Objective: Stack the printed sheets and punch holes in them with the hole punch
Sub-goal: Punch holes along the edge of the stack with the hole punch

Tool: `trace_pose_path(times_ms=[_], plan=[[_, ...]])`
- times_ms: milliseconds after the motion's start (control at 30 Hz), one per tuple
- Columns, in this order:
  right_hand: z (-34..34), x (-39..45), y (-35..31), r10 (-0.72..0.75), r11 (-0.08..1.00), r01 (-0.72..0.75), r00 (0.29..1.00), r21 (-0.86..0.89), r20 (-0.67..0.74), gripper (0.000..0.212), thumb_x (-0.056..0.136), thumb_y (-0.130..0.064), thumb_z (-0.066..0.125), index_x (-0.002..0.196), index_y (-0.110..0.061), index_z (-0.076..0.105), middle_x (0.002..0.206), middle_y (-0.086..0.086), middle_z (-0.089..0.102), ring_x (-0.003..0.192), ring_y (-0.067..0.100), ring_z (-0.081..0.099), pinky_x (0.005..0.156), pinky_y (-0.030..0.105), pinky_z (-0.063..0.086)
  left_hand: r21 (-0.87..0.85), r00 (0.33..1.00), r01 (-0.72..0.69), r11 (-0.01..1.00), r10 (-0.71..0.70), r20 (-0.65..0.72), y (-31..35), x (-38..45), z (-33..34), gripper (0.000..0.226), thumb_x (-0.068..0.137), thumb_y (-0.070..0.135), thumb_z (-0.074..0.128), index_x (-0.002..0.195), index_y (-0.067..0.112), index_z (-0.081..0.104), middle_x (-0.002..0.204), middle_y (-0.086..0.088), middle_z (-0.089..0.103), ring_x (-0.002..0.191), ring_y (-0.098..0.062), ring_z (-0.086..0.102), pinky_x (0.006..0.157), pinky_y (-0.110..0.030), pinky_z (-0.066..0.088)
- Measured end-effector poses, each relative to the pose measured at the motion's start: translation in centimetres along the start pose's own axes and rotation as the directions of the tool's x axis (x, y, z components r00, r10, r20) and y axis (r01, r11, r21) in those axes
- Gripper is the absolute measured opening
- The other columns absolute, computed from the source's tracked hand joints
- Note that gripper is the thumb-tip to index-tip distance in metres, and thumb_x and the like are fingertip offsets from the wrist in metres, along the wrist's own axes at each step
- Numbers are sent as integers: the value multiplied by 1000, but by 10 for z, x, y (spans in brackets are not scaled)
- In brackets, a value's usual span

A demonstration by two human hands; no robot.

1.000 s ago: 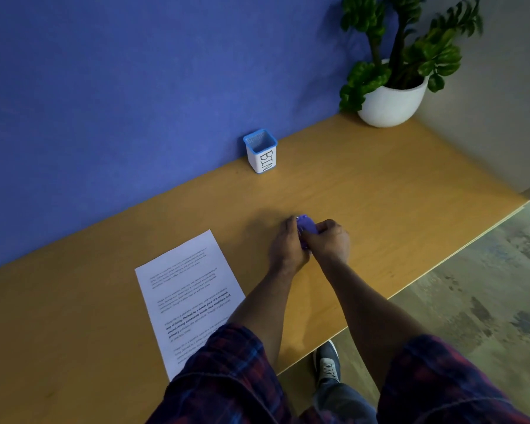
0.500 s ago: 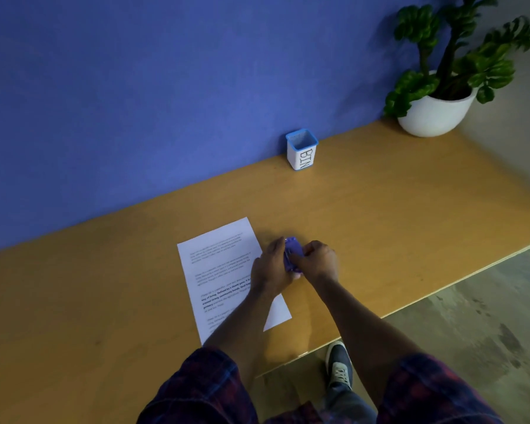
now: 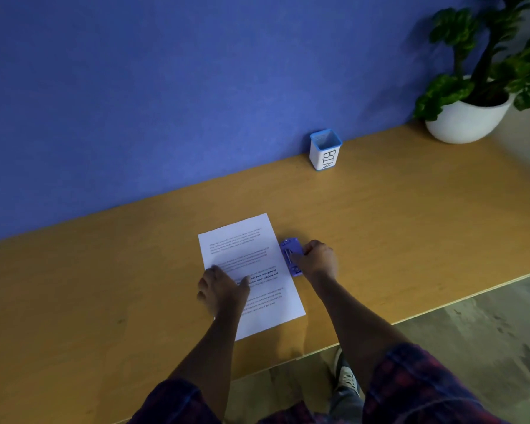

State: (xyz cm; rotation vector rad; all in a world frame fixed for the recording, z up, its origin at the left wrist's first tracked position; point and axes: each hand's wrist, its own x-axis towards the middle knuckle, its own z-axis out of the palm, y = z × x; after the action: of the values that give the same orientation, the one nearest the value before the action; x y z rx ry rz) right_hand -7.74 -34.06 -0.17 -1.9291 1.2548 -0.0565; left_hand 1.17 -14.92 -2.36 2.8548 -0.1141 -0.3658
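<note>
The white printed sheets lie as one flat pile on the wooden desk, text facing up. A small purple hole punch sits against the pile's right long edge. My right hand grips the punch from its right side, fingers curled over it. My left hand rests flat on the lower left part of the sheets, fingers spread and thumb pointing right. How many sheets are in the pile cannot be told.
A small white cup with a blue rim marked BIN stands by the blue wall. A potted plant in a white bowl sits at the far right. The desk's front edge runs close behind my arms.
Both hands held the punch right of the sheets. The punch has come left to the pile's right edge; my left hand has let go and now lies on the paper.
</note>
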Motion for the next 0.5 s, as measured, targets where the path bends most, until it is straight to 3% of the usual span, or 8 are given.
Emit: trace_pose_path(times_ms=[167,500], plan=[[1,0,2,1,1000,-2,1000,-18,-12,18,76,-32,74,82,-17,65,74,-1,66,64,21,60,44,22,29,-70,978,210,975,-210,5,-12,3,-5,92,71,60,82,134,2,47,136,-20,47,125,-42,46,102,-53,40],[-4,3,2,3,994,1,1000,-113,31,28,77,-44,78,87,-22,63,85,-1,71,78,23,69,57,27,45,-51,972,230,972,-227,60,0,12,-16,124,68,54,88,156,2,17,149,-26,41,135,-44,46,101,-58,47]])
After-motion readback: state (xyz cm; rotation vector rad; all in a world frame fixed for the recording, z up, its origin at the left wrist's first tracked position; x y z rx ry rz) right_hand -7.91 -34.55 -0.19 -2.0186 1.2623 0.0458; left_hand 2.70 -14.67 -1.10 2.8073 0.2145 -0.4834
